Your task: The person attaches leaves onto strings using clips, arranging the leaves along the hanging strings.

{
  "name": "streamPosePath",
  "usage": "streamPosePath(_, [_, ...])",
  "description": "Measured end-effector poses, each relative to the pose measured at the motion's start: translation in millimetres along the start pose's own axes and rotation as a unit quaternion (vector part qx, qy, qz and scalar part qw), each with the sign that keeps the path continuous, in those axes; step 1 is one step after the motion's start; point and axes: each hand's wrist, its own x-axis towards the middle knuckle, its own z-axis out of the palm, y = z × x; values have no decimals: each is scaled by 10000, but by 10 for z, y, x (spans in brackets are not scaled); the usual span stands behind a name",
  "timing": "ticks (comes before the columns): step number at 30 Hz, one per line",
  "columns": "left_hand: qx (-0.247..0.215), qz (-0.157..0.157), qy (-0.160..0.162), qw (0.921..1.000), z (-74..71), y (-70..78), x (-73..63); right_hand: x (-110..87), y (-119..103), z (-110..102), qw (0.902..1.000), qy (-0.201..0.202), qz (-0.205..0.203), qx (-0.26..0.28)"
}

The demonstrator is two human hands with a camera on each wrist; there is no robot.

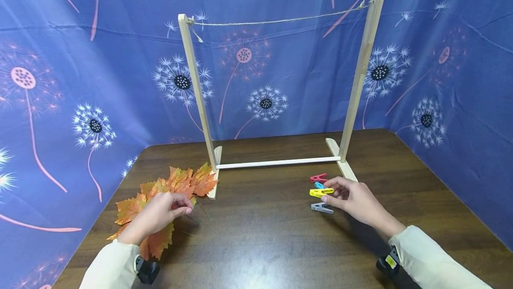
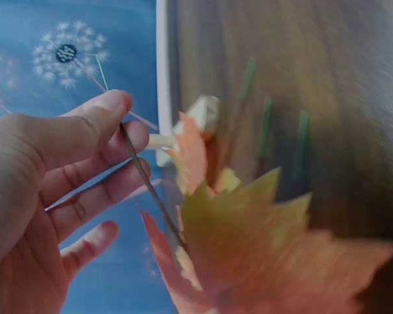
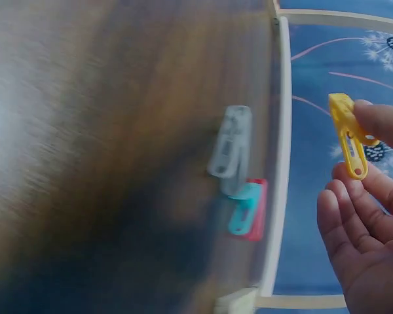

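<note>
On the desk point(image 1: 256, 226) stands a wooden frame point(image 1: 360, 79), long-footed, likely for balance. At left, the left grip point(image 1: 160, 212) pinches a leaf point(image 2: 268, 255) by its stem point(image 2: 150, 186), probably to avoid creasing; the right grip point(image 1: 358, 200) pinches a yellow clothespin point(image 1: 318, 193) near three other clothespins point(image 1: 322, 208).

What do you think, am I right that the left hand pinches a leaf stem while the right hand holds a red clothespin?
Not quite: the right hand holds a yellow clothespin, not a red one, as the right wrist view shows. The left hand does pinch a leaf stem.
</note>
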Motion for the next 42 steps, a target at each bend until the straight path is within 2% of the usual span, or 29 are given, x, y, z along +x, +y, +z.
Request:
streamPosePath(4, [-137, -5, 190, 9997, -80, 94, 73, 89, -78, -76, 9997, 153, -189, -69])
streamPosePath(9, [-412, -160, 422, 9981, -194, 211, 144, 189, -149, -148, 9981, 391, -471, -20])
streamPosePath(17, [-599, -296, 999, 9928, -341, 406, 305, 340, -315, -249, 9987, 396, -321, 31])
streamPosePath(21, [-790, -362, 1273, 9880, -390, 493, 415, 440, -436, -308, 9984, 436, -299, 207])
streamPosePath(26, [-1051, -397, 1625, 9803, -445, 625, 584, 603, -579, -370, 9967, 563, -475, 340])
streamPosePath(33, [-1433, -241, 2086, 9671, -502, 810, 838, 833, -783, -453, 9948, 534, -790, 356])
streamPosePath(42, [-1519, -228, 2621, 9527, -589, 967, 1056, 1070, -1137, -613, 9951, 589, -705, 364])
